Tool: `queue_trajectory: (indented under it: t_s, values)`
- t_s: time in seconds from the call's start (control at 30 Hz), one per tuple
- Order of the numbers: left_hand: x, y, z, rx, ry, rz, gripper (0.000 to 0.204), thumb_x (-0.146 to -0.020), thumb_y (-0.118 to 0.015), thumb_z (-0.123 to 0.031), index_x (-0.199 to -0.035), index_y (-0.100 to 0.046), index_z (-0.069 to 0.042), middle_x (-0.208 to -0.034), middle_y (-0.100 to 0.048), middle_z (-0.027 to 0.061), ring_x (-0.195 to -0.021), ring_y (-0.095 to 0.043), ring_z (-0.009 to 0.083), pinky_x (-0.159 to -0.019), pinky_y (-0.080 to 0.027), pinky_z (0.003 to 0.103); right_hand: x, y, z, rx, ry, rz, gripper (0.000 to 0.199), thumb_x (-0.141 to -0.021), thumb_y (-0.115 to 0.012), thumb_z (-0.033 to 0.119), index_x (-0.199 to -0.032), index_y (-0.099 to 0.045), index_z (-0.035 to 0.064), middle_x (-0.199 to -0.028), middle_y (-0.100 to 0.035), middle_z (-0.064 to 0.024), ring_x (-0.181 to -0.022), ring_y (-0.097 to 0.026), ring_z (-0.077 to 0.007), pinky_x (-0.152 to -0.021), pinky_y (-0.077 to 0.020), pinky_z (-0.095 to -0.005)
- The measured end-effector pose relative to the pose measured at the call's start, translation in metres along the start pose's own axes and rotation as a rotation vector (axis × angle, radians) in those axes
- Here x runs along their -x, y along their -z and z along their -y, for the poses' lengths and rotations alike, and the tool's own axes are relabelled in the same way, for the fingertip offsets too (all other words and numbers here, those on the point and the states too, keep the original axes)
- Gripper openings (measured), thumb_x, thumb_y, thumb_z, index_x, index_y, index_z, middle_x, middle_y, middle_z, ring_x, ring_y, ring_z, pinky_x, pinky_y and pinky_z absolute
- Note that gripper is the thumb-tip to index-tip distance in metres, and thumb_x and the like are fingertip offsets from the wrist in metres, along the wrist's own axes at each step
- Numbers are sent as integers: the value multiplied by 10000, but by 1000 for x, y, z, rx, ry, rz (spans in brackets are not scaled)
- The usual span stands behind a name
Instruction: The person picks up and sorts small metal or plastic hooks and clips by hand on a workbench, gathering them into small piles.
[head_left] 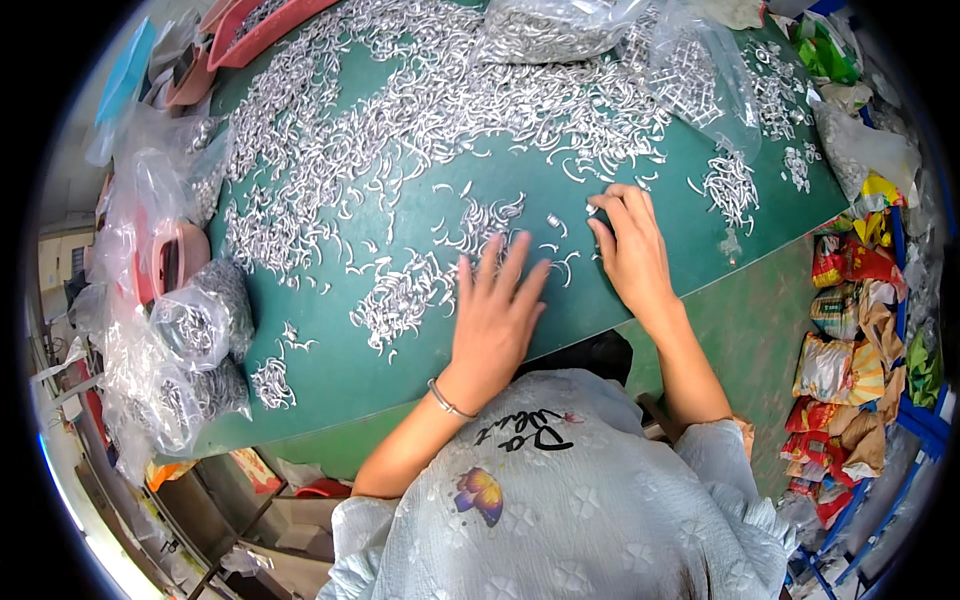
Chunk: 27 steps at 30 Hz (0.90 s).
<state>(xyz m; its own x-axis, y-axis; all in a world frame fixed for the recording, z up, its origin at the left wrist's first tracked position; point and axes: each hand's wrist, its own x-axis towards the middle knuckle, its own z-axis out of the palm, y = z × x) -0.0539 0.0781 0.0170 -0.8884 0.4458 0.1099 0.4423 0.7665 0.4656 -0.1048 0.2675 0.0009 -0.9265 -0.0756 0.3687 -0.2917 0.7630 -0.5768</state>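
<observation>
Curved metal pieces (420, 120), silvery, cover much of 1 green bench (320, 370), densest toward far edge. Step looks like sorting by hand; probably best: light palm, pieces 1 layer thick, small batches, nothing swept off near edge. Counts: 1 bench; 2 large clear bags (550, 35) by far edge, right of its middle; 2 filled bags (200, 325) on left edge toward near-left corner. 2 hands: left hand (498, 310), blurred, fingers splayed, grasping nothing visible; right hand (632, 245), thumb and index drawn close, can't tell whether 1 piece is pinched. At least 4 small heaps (400, 300), 2 near left fingertips, 1 by near-left corner, 1 toward right edge. Loose pieces: too many to count.
</observation>
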Motion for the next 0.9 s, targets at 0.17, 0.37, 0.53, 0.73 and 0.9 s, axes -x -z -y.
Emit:
queue_trajectory:
  t_s: [0.17, 0.37, 0.53, 0.73, 0.9]
  values:
    - [21, -5, 12, -21, 8, -4, 347, -795, -624, -27, -1140, -608, -67, -1359, -457, 117, -1306, -369, 346, -1048, -255, 604, 17, 24, -16, 20, -105, 55, 153, -740, -675, -12, -865, -588, 2, -861, -555, -123, -825, -532, -317, -719, -438, -395]
    - [-13, -2, 8, 80, -3, -152, 333, -790, -606, 5, -1120, -602, -39, -1213, -521, 135, -1138, -480, 321, -971, -364, 462, 10, 35, -16, 1, -212, 45, 178, -732, -694, 19, -887, -605, 12, -864, -562, -117, -835, -530, -293, -734, -422, -385]
    - [-49, -12, 5, 16, -73, -174, 326, -793, -602, -7, -1117, -598, -37, -1137, -534, 133, -1038, -507, 302, -885, -380, 410, 9, 24, -15, 170, -39, 59, 122, -737, -686, 64, -825, -604, 48, -845, -559, -82, -835, -505, -281, -719, -374, -384]
    - [-56, -19, 13, 30, -127, -136, 213, -798, -598, -13, -1009, -616, -40, -1041, -572, 98, -953, -533, 269, -828, -374, 381, 6, 23, -13, 22, 10, 89, 99, -757, -644, 15, -835, -585, 27, -815, -562, -115, -828, -518, -296, -739, -404, -396]
    - [-58, -22, 16, 34, -136, -190, 162, -815, -592, -11, -974, -610, -33, -978, -585, 89, -897, -549, 257, -805, -371, 369, -11, 90, -93, -11, -301, -451, 83, -816, -637, 50, -890, -653, 17, -866, -636, -144, -763, -607, -273, -708, -486, -369]
